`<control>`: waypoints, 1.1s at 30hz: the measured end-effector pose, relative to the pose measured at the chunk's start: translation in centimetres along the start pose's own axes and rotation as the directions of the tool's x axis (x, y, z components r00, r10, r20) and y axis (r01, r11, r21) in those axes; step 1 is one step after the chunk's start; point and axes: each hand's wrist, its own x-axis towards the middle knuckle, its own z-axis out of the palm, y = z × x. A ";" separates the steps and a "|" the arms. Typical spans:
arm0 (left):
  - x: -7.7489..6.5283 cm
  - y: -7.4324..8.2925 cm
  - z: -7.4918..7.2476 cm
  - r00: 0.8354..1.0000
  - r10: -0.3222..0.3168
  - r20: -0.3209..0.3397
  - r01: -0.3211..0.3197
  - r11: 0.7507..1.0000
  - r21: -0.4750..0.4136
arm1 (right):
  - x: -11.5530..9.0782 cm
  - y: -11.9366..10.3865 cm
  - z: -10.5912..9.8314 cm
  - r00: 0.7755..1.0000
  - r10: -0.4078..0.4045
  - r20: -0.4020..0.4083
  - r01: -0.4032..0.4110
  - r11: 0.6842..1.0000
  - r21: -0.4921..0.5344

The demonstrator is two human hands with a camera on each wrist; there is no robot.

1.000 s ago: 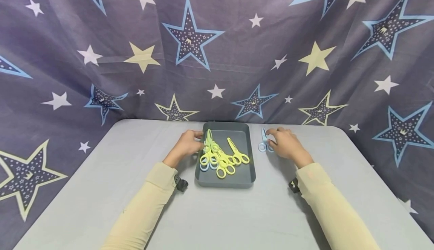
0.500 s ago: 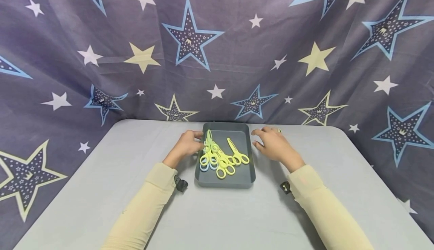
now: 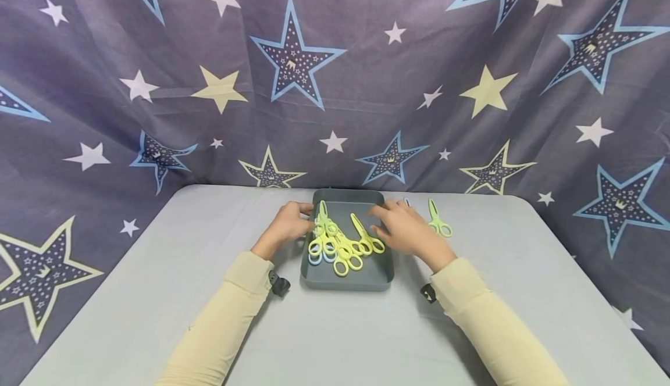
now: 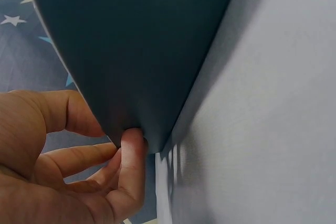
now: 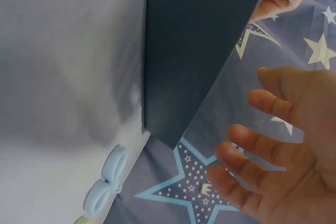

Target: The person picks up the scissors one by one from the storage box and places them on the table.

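My left hand (image 3: 287,223) grips the left wall of a dark grey tray (image 3: 376,274); in the left wrist view its fingers pinch the wall (image 4: 136,66). My right hand (image 3: 405,232) hovers over the tray's right rim, fingers extended and holding nothing, near yellow scissors (image 3: 360,229) lying apart inside. Several more scissors overlap in the tray's left half, green scissors (image 3: 323,214) on top, yellow ones and blue handle loops (image 3: 315,260) below. Blue scissors (image 3: 406,202) right of the tray are mostly hidden by my right hand; their handles (image 5: 108,182) show in the right wrist view.
Light green scissors (image 3: 437,222) lie on the table right of my right hand. The pale grey table (image 3: 335,339) ends at a star-patterned curtain (image 3: 335,113) close behind the tray.
My right hand has moved left from the blue scissors to above the tray's right rim, uncovering the green scissors on the table. My left hand has stayed at the tray's wall.
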 end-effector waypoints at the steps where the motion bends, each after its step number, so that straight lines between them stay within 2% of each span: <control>1: 0.0 0.0 0.0 1.000 0.000 0.001 0.000 1.000 0.002 | 0.0 -0.2 0.0 1.000 -0.009 -0.001 0.009 1.000 0.000; 10: -0.1 0.1 -0.1 1.000 -0.007 0.001 0.007 1.000 -0.004 | 0.5 -1.0 0.7 0.994 -0.083 0.075 0.076 0.993 0.091; 17: -0.2 0.2 -0.1 1.000 -0.021 0.002 0.021 1.000 -0.008 | 0.9 -2.0 0.9 0.973 -0.065 0.223 0.031 0.987 0.156; 20: -0.1 0.1 -0.2 1.000 -0.015 0.002 0.015 1.000 -0.003 | 1.2 -2.3 1.2 0.962 -0.069 0.264 0.026 0.986 0.163; 25: 0.1 0.0 -0.1 1.000 0.005 -0.004 -0.005 1.000 0.006 | 1.4 -2.7 1.9 0.954 -0.093 0.285 0.052 0.988 0.147; 33: -0.1 0.0 -0.1 1.000 -0.009 0.005 0.009 1.000 -0.012 | 1.5 -3.2 2.6 0.941 -0.164 0.296 0.123 0.980 0.153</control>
